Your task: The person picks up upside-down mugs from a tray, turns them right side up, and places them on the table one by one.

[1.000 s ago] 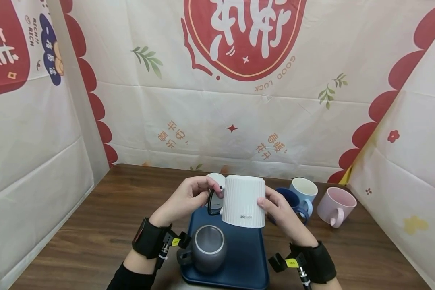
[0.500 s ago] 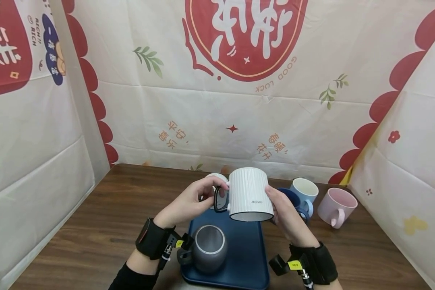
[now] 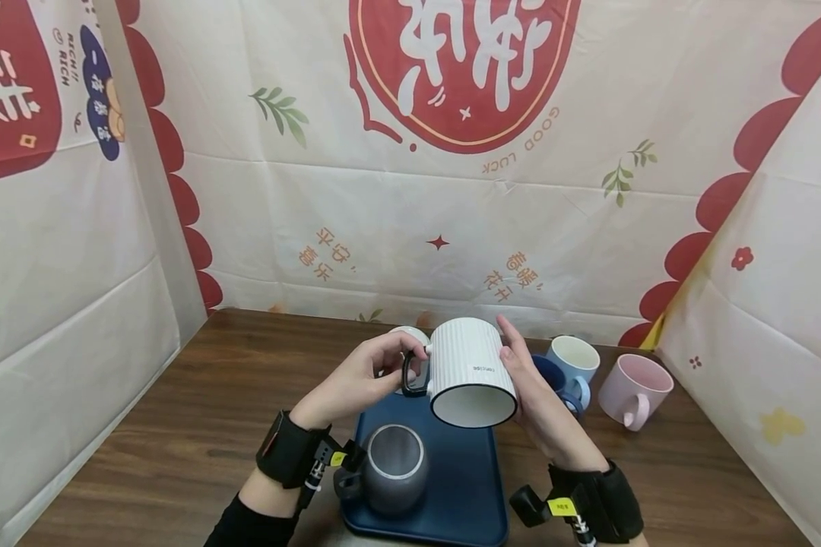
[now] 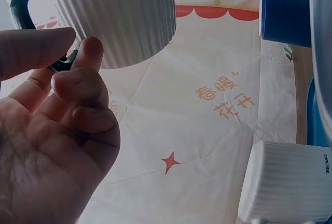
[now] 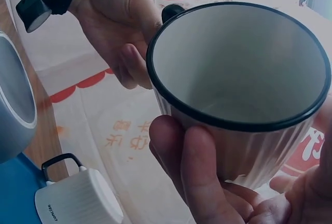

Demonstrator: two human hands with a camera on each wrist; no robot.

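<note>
A white ribbed mug (image 3: 468, 357) with a black rim and black handle is held up above the dark blue tray (image 3: 461, 486), its mouth tipped toward me. My left hand (image 3: 356, 380) pinches the handle between thumb and fingers, plainly seen in the left wrist view. On the other side my right hand (image 3: 534, 395) holds the mug's body, and in the right wrist view its fingers (image 5: 199, 156) curl against the ribbed wall. A grey mug (image 3: 390, 486) stands on the near part of the tray. Behind the left hand, a second white mug (image 5: 78, 198) is partly hidden.
To the right on the brown wooden table (image 3: 246, 380) stand a dark blue mug (image 3: 550, 372), partly covered by my right hand, a light blue mug (image 3: 575, 357) and a pink mug (image 3: 636, 387). Printed white cloth (image 3: 410, 213) hangs at the back and both sides.
The white mug has tilted so that its mouth now faces me, and it has shifted slightly right. My right fingers have changed position, one now pointing up beside it.
</note>
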